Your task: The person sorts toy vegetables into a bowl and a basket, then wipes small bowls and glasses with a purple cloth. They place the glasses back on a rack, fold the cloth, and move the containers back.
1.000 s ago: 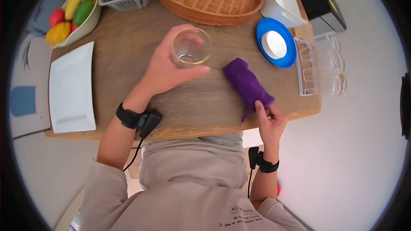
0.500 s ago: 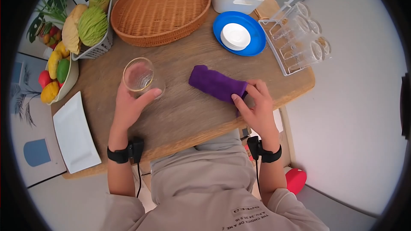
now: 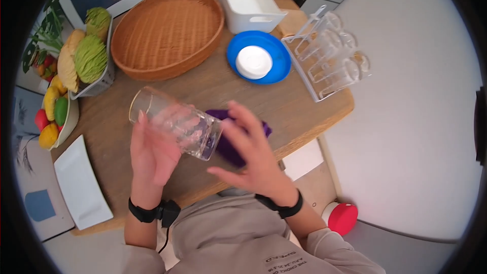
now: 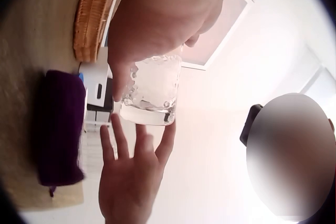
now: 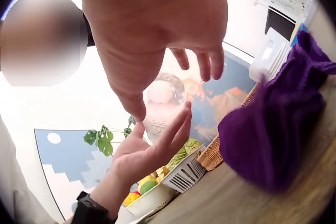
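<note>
A clear glass with a gold rim [image 3: 147, 104] is tilted over the table, its base toward the right hand. The left hand [image 3: 154, 157] grips its side, fingers and thumb around it; the left wrist view shows this hand [image 4: 163, 19] above the glass [image 4: 152, 90]. Close to the base, the right hand [image 3: 256, 160] has its fingers spread; whether the fingertips touch the glass, I cannot tell. Beneath the right hand a purple cloth pouch [image 3: 231, 149] lies on the table, partly hidden in the head view and plainly seen in the right wrist view [image 5: 273, 134].
A round wicker tray [image 3: 167, 35], a white bin [image 3: 248, 7] and a blue plate [image 3: 281, 68] with small white dishes stand farther back. Glasses hang on a rack [image 3: 314, 89] at right. Baskets of produce [image 3: 91, 58] and a white rectangular plate [image 3: 83, 185] are at left.
The right hand has let go of the pouch and moved left to the glass. The left hand has tipped the glass, base rightward. The head view has shifted.
</note>
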`<action>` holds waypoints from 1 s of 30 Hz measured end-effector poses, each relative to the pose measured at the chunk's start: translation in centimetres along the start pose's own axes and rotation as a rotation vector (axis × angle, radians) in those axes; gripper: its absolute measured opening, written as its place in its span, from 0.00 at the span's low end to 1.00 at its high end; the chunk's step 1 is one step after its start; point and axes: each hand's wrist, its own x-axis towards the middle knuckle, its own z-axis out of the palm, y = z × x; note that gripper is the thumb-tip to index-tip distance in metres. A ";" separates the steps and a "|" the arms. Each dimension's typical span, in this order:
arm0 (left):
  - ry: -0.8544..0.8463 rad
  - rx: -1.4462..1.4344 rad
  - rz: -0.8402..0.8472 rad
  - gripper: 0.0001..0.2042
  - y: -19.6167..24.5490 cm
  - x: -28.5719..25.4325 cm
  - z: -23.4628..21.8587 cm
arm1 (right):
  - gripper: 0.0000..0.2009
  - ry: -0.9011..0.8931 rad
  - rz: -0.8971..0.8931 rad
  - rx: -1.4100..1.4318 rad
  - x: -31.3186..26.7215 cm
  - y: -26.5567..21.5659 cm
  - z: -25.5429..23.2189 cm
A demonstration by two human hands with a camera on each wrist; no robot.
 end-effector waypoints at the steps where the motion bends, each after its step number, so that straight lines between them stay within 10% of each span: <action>1: -0.015 -0.078 -0.044 0.37 -0.3 0.6 0.1 | 0.39 -0.006 -0.093 -0.080 0.5 0.6 0.4; 8: -0.275 -0.270 -0.255 0.41 -0.8 1.9 0.3 | 0.30 0.013 -0.185 -0.196 3.2 0.3 -1.1; 15: -0.212 -0.160 -0.319 0.34 -1.2 4.0 -4.6 | 0.28 0.376 -0.093 -0.677 11.0 1.1 -14.7; 21: 0.052 -0.036 -0.287 0.21 -1.5 4.8 -5.4 | 0.26 0.189 0.142 -0.924 18.5 3.5 -23.3; 30: 0.037 -0.015 -0.292 0.18 -1.7 4.9 -5.5 | 0.28 -0.089 0.350 -0.963 21.0 10.1 -23.5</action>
